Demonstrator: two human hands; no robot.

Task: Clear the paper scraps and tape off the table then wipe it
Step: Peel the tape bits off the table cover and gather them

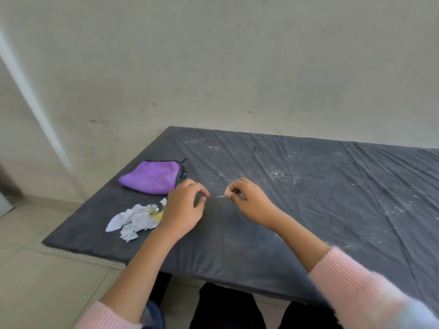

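Note:
A table covered in dark grey cloth fills the middle and right of the view. My right hand pinches a thin clear strip of tape just above the cloth. My left hand hovers close to its left, fingers curled with thumb and forefinger almost meeting, holding nothing I can see. A heap of crumpled white paper scraps with a yellowish clear wad of tape lies at the left, partly hidden by my left hand. A folded purple cloth lies behind the heap.
White specks and dust are scattered over the far and right part of the cloth. The table's left edge drops to a tiled floor. A pale wall stands right behind the table.

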